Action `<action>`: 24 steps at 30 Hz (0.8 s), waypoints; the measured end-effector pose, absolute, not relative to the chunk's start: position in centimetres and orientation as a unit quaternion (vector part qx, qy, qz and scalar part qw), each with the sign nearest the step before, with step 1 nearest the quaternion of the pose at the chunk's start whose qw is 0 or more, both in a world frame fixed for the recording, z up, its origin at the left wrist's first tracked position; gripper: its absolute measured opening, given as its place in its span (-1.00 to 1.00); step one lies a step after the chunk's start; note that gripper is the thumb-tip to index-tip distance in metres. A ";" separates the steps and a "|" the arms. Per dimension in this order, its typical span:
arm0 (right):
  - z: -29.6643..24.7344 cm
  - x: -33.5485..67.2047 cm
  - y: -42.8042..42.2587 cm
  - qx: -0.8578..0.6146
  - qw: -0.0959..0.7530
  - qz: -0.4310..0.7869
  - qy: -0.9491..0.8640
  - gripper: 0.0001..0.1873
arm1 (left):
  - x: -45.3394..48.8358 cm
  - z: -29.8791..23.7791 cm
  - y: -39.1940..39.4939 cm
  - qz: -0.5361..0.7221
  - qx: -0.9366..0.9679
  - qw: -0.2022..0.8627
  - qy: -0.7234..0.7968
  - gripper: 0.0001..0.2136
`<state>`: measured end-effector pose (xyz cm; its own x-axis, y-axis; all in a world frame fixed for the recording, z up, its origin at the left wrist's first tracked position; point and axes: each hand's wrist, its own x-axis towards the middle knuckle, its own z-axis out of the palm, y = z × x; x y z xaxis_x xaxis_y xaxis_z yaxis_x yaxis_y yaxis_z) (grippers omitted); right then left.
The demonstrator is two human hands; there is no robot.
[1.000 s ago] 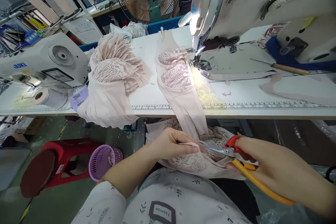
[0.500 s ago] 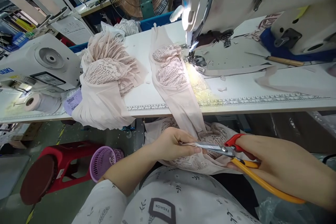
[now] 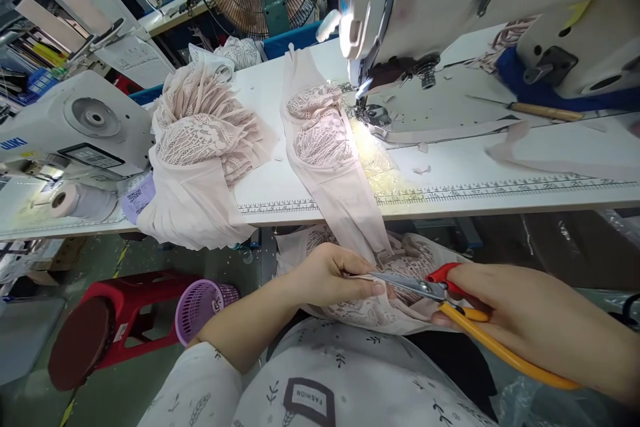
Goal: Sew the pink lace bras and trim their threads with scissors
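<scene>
My left hand point(image 3: 337, 275) pinches the edge of a pale pink lace bra point(image 3: 345, 220), whose upper part lies on the table and whose lower part hangs over the edge towards my lap. In my right hand point(image 3: 505, 300) is a pair of scissors point(image 3: 430, 289) with one red and one orange handle. The blades point left, nearly closed, and their tips meet the fabric at my left fingers. More pale pink lace fabric point(image 3: 415, 257) is bunched on my lap under both hands. Exactly what lies between the blades is hidden by my fingers.
A sewing machine point(image 3: 380, 13) with its lamp lit stands over the white table point(image 3: 500, 193). To the left are a pile of bras point(image 3: 195, 140), a thread cone point(image 3: 83, 201) and a second machine point(image 3: 90, 120). Below stand a red stool point(image 3: 130, 320) and a purple basket point(image 3: 200, 310).
The view has shifted slightly. The scissors' blades look a little more closed, with both hands staying at nearly the same place on the fabric.
</scene>
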<state>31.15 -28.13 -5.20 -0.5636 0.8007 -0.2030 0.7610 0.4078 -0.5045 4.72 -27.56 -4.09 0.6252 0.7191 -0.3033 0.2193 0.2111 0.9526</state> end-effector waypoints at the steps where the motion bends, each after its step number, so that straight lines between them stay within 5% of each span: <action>1: -5.1 31.2 -28.1 -0.462 0.024 0.294 -0.836 -0.55 | 4.8 -4.0 -27.5 0.175 0.596 0.673 0.402 -0.62; 24: -5.6 31.7 -27.7 -0.464 -0.034 0.360 -0.809 -0.52 | 5.0 -4.2 -27.1 0.151 0.588 0.681 0.410 -0.64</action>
<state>31.74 -27.67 -5.64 -0.5672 0.7259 -0.3891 0.7751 0.3107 -0.5501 5.02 -27.10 -4.24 0.6182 0.6873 -0.3814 0.2773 0.2632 0.9240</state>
